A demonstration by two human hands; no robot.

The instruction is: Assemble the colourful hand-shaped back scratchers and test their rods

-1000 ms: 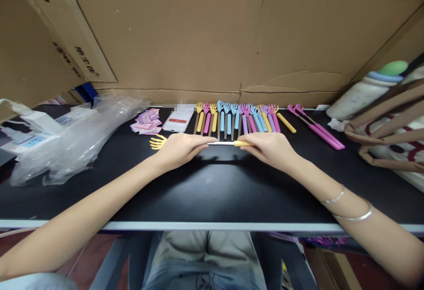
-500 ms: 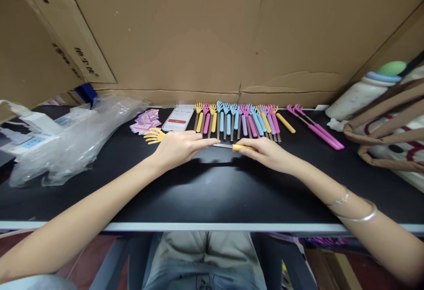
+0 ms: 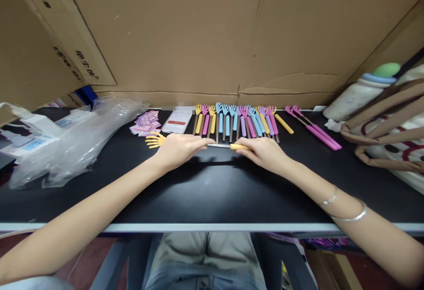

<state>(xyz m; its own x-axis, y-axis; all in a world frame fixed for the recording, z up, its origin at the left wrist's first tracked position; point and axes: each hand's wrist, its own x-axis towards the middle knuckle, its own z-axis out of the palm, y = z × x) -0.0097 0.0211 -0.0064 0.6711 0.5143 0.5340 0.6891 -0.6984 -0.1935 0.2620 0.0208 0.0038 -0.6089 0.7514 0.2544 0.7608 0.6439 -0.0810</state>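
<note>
A yellow telescopic back scratcher (image 3: 220, 145) lies crosswise on the black table (image 3: 205, 188), its yellow hand-shaped head (image 3: 154, 140) sticking out to the left. My left hand (image 3: 180, 148) is closed over the metal shaft near the head. My right hand (image 3: 265, 152) grips the yellow handle end. Just behind both hands lies a row of several more scratchers (image 3: 238, 120) in yellow, pink, blue and purple, heads pointing to the cardboard wall.
A phone (image 3: 178, 121) and a heap of small pink packets (image 3: 145, 123) lie behind my left hand. Crumpled clear plastic (image 3: 73, 140) and a power strip (image 3: 26, 142) fill the left. Two pink scratchers (image 3: 313, 127), a bottle (image 3: 361, 91) and a bag (image 3: 387, 135) sit right.
My hands have drawn a little closer together along the yellow scratcher, and the visible stretch of metal shaft between them is shorter. The scratcher sits slightly nearer the row.
</note>
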